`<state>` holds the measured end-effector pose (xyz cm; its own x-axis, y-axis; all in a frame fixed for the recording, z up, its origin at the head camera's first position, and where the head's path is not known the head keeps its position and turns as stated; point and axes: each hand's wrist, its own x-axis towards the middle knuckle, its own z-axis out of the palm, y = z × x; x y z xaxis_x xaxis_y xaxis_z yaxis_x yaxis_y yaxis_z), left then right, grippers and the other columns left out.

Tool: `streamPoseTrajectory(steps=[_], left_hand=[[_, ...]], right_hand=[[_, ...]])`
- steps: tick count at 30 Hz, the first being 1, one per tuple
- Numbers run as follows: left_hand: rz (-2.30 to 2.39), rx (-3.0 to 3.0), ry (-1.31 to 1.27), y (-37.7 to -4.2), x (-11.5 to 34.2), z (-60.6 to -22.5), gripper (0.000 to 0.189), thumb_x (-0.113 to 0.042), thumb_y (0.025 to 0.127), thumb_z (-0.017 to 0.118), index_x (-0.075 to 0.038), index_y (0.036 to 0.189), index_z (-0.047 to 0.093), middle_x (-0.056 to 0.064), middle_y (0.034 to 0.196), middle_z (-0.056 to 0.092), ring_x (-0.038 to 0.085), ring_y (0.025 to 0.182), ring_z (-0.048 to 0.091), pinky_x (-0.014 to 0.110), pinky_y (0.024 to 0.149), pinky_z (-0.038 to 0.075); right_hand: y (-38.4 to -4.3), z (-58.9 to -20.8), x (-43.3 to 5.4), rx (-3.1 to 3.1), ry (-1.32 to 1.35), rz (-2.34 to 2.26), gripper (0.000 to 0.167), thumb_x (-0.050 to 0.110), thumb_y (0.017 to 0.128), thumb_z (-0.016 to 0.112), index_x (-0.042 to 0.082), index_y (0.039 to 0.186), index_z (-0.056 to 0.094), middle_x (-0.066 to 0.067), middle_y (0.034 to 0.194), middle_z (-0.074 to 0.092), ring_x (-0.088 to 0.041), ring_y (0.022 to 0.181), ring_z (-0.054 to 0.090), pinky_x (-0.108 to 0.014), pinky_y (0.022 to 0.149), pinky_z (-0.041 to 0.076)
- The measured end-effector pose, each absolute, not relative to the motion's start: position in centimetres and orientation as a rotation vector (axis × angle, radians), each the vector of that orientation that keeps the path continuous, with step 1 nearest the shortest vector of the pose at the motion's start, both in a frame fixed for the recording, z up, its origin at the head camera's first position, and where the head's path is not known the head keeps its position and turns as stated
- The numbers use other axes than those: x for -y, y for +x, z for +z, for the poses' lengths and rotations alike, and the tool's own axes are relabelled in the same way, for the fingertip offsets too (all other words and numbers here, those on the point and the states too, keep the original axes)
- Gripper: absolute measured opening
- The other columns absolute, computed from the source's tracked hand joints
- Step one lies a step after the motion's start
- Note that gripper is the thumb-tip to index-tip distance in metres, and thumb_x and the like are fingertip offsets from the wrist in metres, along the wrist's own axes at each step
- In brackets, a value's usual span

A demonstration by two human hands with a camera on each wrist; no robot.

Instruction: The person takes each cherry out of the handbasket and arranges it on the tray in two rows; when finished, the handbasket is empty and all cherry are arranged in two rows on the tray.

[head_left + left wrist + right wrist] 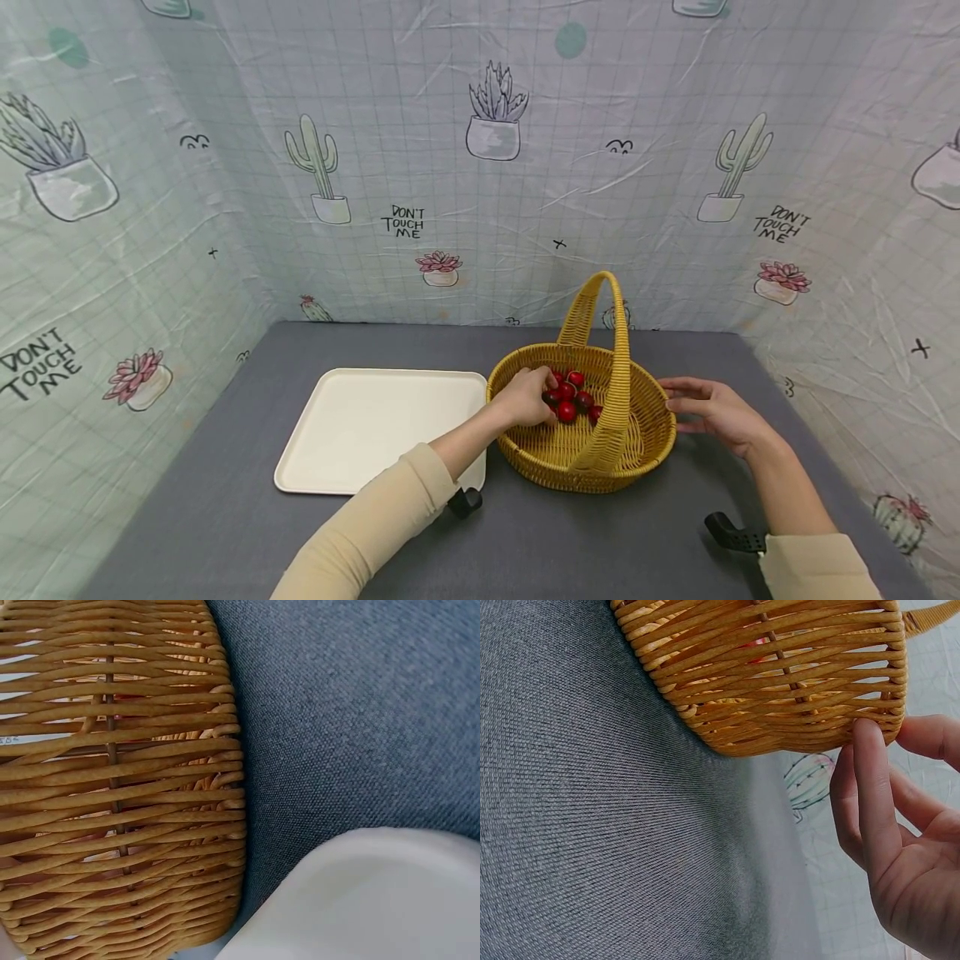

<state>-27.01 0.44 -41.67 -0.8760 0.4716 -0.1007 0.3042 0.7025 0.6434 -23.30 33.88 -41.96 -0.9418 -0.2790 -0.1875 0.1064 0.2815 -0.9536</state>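
Note:
A yellow wicker basket [525, 458] with a tall arched handle [619, 367] stands on the grey table. Several dark red cherries [567, 412] lie together inside it. My left hand [528, 398] reaches over the basket's left rim, fingers and thumb bent down at the cherries; whether a cherry is pinched there I cannot tell. In the left wrist view the woven wall [120, 787] hides that hand's fingers. My right hand [907, 840] holds the basket's right rim, one finger against the outer wall and the thumb at the rim's edge.
Left of the basket lies a flat cream tray [397, 425] with rounded corners, its right edge close to the basket and partly under my left forearm. A patterned cloth [450, 183] hangs behind and along both sides of the table [217, 500].

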Motion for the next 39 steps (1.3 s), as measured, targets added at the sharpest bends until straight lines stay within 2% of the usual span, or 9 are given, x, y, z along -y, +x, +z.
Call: streamPoseTrajectory(steps=[5, 8, 16, 24, 29, 39], left_hand=[[0.979, -2.629, 0.604, -27.0, -0.3, -41.5, 0.034, -0.009, 0.083, 0.084, -0.004, 0.113, 0.069, 0.005, 0.098, 0.066, 0.015, 0.082, 0.057, 0.029, 0.073, 0.049], [1.015, -2.622, 0.612, -26.9, 0.0, -41.2, 0.028, -0.008, 0.084, 0.083, -0.004, 0.11, 0.073, 0.002, 0.096, 0.068, 0.013, 0.08, 0.059, 0.027, 0.071, 0.05], [1.145, -2.618, 0.717, -27.1, 0.9, -40.5, 0.023, -0.012, 0.088, 0.08, -0.003, 0.109, 0.077, 0.003, 0.101, 0.073, 0.012, 0.089, 0.065, 0.028, 0.077, 0.052], [1.342, -2.563, 0.73, -27.0, 2.1, -40.2, 0.028, -0.017, 0.09, 0.077, -0.005, 0.115, 0.076, 0.002, 0.102, 0.072, 0.012, 0.086, 0.062, 0.03, 0.075, 0.051], [1.434, -2.546, 0.756, -26.7, 2.8, -40.0, 0.033, -0.021, 0.091, 0.076, -0.006, 0.12, 0.074, 0.003, 0.107, 0.072, 0.012, 0.092, 0.063, 0.033, 0.08, 0.051], [1.588, -2.528, 0.819, -26.0, 4.8, -39.7, 0.034, -0.016, 0.092, 0.077, -0.006, 0.124, 0.073, 0.0, 0.117, 0.067, 0.016, 0.104, 0.066, 0.035, 0.084, 0.054]], right_hand=[[-23.3, -42.0, -33.9, -2.235, -0.158, -1.71, 0.063, 0.018, 0.105, 0.062, -0.01, 0.153, 0.035, -0.025, 0.147, 0.046, -0.008, 0.107, 0.065, -0.041, 0.086, 0.058], [-23.3, -42.0, -33.9, -2.234, -0.158, -1.71, 0.063, 0.018, 0.105, 0.062, -0.01, 0.154, 0.034, -0.025, 0.148, 0.046, -0.008, 0.107, 0.065, -0.041, 0.086, 0.058], [-23.3, -41.9, -33.8, -2.236, -0.15, -1.71, 0.063, 0.018, 0.105, 0.062, -0.01, 0.154, 0.034, -0.027, 0.149, 0.043, -0.007, 0.108, 0.064, -0.04, 0.086, 0.058], [-23.2, -41.9, -33.8, -2.243, -0.154, -1.71, 0.063, 0.019, 0.105, 0.062, -0.01, 0.154, 0.034, -0.026, 0.149, 0.044, -0.007, 0.107, 0.064, -0.04, 0.086, 0.058], [-23.2, -42.0, -33.9, -2.243, -0.162, -1.717, 0.063, 0.018, 0.105, 0.062, -0.011, 0.153, 0.035, -0.023, 0.147, 0.046, -0.006, 0.107, 0.064, -0.04, 0.086, 0.058], [-23.2, -42.1, -33.8, -2.25, -0.168, -1.716, 0.063, 0.019, 0.105, 0.062, -0.01, 0.153, 0.035, -0.025, 0.148, 0.045, -0.006, 0.107, 0.064, -0.04, 0.086, 0.058]])
